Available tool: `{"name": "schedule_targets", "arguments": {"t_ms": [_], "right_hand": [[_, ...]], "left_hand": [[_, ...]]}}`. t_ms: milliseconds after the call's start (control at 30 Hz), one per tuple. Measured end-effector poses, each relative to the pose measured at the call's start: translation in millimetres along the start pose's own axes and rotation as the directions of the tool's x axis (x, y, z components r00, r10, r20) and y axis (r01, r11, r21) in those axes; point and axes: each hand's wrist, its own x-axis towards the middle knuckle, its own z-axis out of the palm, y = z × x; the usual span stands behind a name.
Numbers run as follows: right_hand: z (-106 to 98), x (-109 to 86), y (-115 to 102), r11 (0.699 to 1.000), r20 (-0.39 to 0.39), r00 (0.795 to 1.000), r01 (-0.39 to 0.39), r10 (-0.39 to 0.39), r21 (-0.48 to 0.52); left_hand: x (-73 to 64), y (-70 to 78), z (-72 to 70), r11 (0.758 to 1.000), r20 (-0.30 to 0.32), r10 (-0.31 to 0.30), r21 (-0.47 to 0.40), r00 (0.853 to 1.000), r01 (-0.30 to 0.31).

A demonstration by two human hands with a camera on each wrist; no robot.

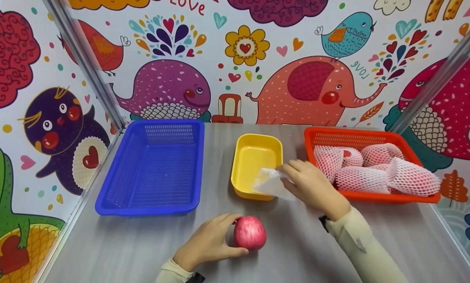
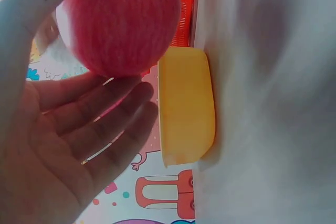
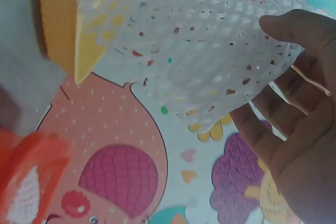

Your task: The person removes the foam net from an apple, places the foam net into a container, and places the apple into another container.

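A bare red apple is near the front middle of the table. My left hand grips it from the left side, the thumb on one side and fingertips on the other. In the left wrist view the apple lies between thumb and index finger, its stem end by the thumb. My right hand pinches a white foam fruit net, which hangs over the right edge of the yellow bin. The mesh net looks flattened in the right wrist view, with the thumb on one face and fingers behind.
A red basket at the right holds several apples in white foam nets. To the left stands a blue basket with slotted walls. Printed panels enclose the grey table at the back and sides.
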Motion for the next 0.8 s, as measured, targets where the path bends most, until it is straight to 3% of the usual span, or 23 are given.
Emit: {"name": "schedule_targets", "arguments": {"t_ms": [167, 333, 500, 600, 800], "right_hand": [[24, 38.1, 13, 1.000, 0.072, 0.997, -0.025, 0.024, 0.007], [55, 60.8, 21, 0.996, 0.178, 0.982, -0.077, 0.068, 0.044], [84, 63.9, 23, 0.986, 0.356, 0.927, -0.153, 0.121, 0.063], [96, 61.4, 23, 0.983, 0.421, 0.897, -0.174, 0.133, 0.060], [105, 61.2, 26, 0.985, 0.427, 0.894, -0.169, 0.137, 0.037]], "left_hand": [[-1.1, 0.6, 0.3, 1.000, 0.017, -0.015, -0.014, 1.000, 0.016], [-0.7, -1.0, 0.8, 1.000, 0.010, -0.008, -0.025, 1.000, 0.009], [-1.0, -1.7, 1.8, 0.999, -0.002, 0.005, -0.033, 1.000, -0.005], [-1.8, -2.6, 2.7, 1.000, -0.002, 0.001, -0.029, 1.000, -0.001], [-1.6, -6.5, 2.0, 1.000, -0.021, 0.014, -0.004, 1.000, -0.015]]}}
